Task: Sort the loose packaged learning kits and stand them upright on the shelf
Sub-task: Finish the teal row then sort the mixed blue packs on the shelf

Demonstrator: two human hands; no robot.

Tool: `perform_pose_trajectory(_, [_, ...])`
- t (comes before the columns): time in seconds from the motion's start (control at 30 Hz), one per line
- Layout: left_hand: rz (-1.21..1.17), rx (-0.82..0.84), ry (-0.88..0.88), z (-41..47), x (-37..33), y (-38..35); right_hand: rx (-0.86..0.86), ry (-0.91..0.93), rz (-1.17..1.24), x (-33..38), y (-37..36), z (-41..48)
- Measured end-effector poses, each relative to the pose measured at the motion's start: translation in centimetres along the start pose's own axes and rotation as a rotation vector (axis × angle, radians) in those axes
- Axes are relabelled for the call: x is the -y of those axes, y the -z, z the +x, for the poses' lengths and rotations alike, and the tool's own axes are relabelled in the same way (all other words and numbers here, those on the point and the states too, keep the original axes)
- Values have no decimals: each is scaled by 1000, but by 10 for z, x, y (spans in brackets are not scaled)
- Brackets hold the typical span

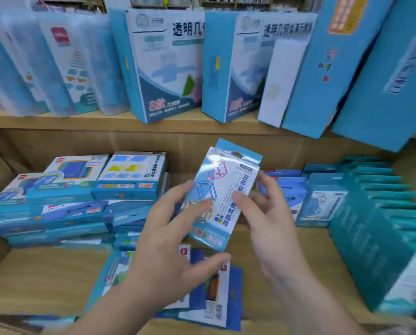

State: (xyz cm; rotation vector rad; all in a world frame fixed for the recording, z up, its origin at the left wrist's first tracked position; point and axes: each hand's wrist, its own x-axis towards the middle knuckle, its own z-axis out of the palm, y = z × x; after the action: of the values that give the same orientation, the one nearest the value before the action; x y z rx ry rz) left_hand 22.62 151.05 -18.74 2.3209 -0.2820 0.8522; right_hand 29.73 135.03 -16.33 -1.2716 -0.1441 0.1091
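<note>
Two hands hold one slim blue-and-white kit packet (222,197) above the lower shelf board (45,274): left hand (170,240) fingers spread across its front, right hand (272,213) pinching its right edge

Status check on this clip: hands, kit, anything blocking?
Both hands, left hand and right hand, on one kit, held above the shelf. Loose kits lie flat below. Upright row at right. Nothing blocking.

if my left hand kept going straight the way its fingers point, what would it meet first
Probably the held kit packet: the left hand points up and right, its fingertips already at the packet's lower left. Depth is hard to judge.
</note>
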Motion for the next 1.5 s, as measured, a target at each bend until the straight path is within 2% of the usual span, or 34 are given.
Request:
perform_pose_trajectory(0.1, [-145, 13, 119, 15, -20, -37, -17, 40, -81, -1, 51, 9])
perform_pose_trajectory(0.23, [-421, 66, 440, 37, -43, -92, -4, 80, -220, -4, 113, 13])
perform_pose_trajectory(0.4, [-585, 178, 579, 56, -59, -157, -15, 61, -311, -19, 176, 19])
perform_pose_trajectory(0.53, [-688, 174, 732, 55, -65, -197, -165, 140, -644, -40, 201, 22])
perform_pose_trajectory(0.63, [-683, 187, 739, 48, -70, -220, -240, 142, -783, -53, 206, 23])
perform_pose_trajectory(0.77, [-665, 194, 740, 40, -71, -236, -290, 134, -846, -66, 208, 23])
perform_pose_trajectory(0.9, [-633, 226, 670, 44, -75, -243, -269, 134, -855, -74, 212, 16])
perform_pose_trajectory(1.1, [-719, 283, 616, 49, -80, -253, -267, 120, -873, -76, 220, 15])
perform_pose_trajectory(1.4, [-850, 416, 609, 52, -84, -258, -208, 38, -804, -74, 225, 20])
perform_pose_trajectory(1.5, [-862, 408, 633, 56, -87, -259, -174, 20, -809, -72, 227, 19])
